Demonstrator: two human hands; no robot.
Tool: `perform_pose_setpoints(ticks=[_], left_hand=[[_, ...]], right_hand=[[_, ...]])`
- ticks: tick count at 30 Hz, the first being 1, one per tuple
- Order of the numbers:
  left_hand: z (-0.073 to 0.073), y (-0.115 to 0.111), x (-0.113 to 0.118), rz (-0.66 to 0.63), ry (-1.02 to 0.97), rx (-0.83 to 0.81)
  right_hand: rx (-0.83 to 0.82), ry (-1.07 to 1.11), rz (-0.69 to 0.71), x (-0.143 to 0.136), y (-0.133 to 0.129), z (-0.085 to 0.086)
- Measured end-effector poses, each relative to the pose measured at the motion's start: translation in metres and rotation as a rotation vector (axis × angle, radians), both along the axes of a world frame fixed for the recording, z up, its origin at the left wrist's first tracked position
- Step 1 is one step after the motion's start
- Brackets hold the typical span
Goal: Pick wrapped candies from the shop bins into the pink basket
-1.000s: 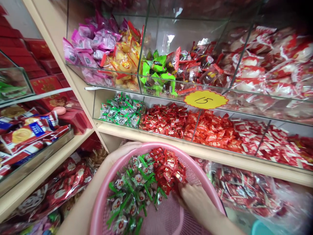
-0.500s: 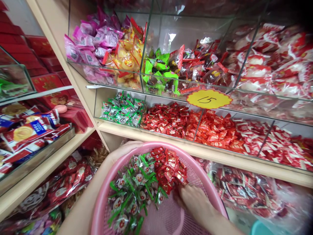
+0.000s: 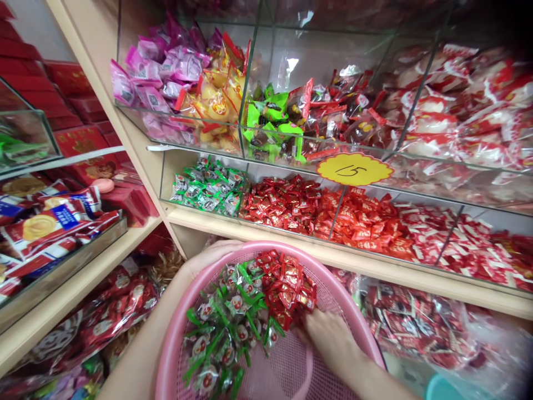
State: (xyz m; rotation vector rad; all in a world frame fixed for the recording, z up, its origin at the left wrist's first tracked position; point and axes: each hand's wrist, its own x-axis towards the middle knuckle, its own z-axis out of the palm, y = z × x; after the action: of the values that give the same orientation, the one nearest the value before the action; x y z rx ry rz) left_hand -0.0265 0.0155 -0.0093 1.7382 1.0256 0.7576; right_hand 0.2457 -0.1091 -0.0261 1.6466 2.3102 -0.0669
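A pink plastic basket [image 3: 183,294] with mesh walls is in front of me. My left hand [image 3: 214,255] grips its far left rim, the fingers partly hidden behind the edge. Inside, green-and-clear wrapped candies [image 3: 227,328] fill the left part. Red wrapped candies [image 3: 287,283] are heaped against the far wall beside them. My right hand [image 3: 331,336] is down in the basket, closed with curled fingers, at the near right edge of the red heap. Its fingertips are blurred and partly hidden, and what they hold, if anything, does not show.
Beyond the basket, a shelf bin of red candies [image 3: 283,205] stands next to green-and-silver candies [image 3: 210,186] behind glass. A yellow price tag [image 3: 353,169] reading 15 hangs above. Bagged sweets [image 3: 420,322] lie below at right; snack packs [image 3: 50,222] fill the left shelf.
My right hand has shifted slightly left and up against the red candies. The basket and my left hand stay almost where they were.
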Motion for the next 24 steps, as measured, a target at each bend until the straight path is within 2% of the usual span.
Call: perform_pose_setpoints(ticks=[7,15,19,21,24], left_hand=[[-0.004,0.001,-0.004,-0.013,-0.007,-0.065],[0.001,-0.001,-0.003,-0.046,-0.033,-0.057],[0.006,-0.002,0.002,0.005,-0.04,-0.121],[0.01,-0.004,0.006,0.057,-0.035,-0.174],[0.017,-0.006,0.011,0.096,-0.048,-0.212]], right_hand=[[-0.209,0.008,0.047,0.002,-0.009,0.008],[-0.13,0.046,0.078,0.013,-0.01,0.004],[-0.096,0.054,0.088,0.017,-0.011,0.001],[-0.077,0.106,0.093,0.019,-0.01,0.008],[-0.006,0.259,0.115,0.02,0.001,0.034]])
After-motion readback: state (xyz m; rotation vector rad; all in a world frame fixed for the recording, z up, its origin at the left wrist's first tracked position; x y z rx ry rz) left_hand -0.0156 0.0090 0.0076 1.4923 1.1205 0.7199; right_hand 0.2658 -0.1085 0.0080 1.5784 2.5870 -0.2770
